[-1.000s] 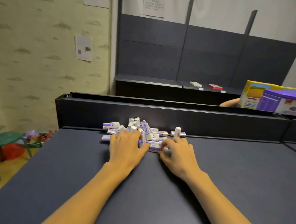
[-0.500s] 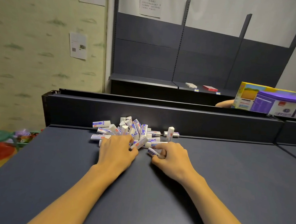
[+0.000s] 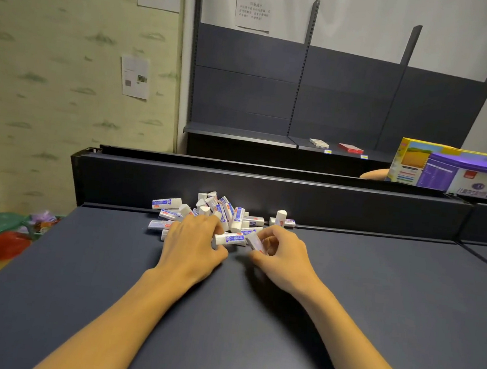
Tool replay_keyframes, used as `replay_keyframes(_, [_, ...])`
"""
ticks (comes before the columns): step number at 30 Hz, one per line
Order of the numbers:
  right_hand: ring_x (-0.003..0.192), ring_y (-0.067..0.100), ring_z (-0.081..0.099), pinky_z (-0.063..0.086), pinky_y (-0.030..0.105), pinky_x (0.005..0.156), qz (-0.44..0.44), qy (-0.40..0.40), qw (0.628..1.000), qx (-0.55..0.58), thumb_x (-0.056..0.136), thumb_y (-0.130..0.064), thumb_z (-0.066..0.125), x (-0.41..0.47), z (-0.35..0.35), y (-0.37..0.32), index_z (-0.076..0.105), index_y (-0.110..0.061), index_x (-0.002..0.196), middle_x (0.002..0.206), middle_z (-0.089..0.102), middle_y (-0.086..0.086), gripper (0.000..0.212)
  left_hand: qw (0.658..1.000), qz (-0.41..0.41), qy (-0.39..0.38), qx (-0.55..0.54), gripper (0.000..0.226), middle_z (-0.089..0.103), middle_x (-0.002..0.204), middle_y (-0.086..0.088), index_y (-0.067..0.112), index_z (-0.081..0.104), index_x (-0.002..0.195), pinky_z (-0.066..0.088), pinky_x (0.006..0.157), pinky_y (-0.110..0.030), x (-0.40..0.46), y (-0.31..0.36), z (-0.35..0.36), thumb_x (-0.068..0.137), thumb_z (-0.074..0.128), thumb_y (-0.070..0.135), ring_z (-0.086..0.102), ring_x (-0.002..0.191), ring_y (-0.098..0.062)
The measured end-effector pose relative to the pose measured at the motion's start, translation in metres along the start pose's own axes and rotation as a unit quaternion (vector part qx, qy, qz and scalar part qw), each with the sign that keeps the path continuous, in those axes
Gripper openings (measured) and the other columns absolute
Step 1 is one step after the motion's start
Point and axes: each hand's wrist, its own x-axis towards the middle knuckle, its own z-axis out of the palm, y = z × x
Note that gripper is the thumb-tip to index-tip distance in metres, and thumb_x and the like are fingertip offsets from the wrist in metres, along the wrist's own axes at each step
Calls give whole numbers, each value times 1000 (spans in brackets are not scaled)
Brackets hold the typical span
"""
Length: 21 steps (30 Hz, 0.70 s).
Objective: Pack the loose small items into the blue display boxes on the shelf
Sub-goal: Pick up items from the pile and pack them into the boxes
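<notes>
Two bare forearms reach forward over the dark blue-grey shelf surface [image 3: 375, 288]. The left hand [image 3: 192, 246] lies palm down with its fingers curled, pinching one small white eraser in a blue-printed sleeve [image 3: 228, 239]; the eraser's long axis runs left to right, its free end pointing toward the right hand. The right hand [image 3: 281, 259] sits just beside it, fingers curled round a second white eraser [image 3: 255, 242] that tilts up and to the left. Half a second earlier both hands pressed lower on the pile's edge; now each has an eraser lifted clear. Just beyond the fingers lies the loose pile of white erasers [image 3: 218, 211] pointing every way, against the dark back rail [image 3: 354, 205]. One eraser stands upright [image 3: 281, 217] beyond the right hand. Far right sits a yellow and purple carton [image 3: 436, 170].
</notes>
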Motion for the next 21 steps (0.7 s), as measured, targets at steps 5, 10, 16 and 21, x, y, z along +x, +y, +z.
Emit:
replay_keyframes(5, [72,12,58,45,13,63,2,0,997,72,75,-13,75,3,-3,1,58,-21,90,87,63,-4,25,999,16,15,-28,13,62,93,10,26,57,92,36,80,-30,-2,-1,0,80,61,25,53,95,-16])
replay_keyframes(10, [82,14,63,49,33,86,-5,-17,1000,15,76,-25,74,-2,-7,8,58,-44,107,90,63,-10,39,999,23,-4,-39,17,61,100,13,27,56,95,36,83,-29,-6,-4,-2,82,66,32,52,100,-13])
replay_keyframes(16, [77,8,58,46,40,87,11,28,998,-46,71,-43,79,-19,-22,10,58,-40,81,79,63,-17,24,995,21,-25,-90,36,58,116,11,30,57,123,36,91,-26,-21,-4,-12,88,64,30,48,108,-14])
replay_keyframes(21, [79,11,60,46,40,86,18,29,996,-79,67,-46,81,-39,-29,3,57,-31,75,79,64,-15,30,997,22,-8,-77,28,62,111,11,34,62,116,39,88,-29,-42,5,-26,88,58,34,50,106,-16])
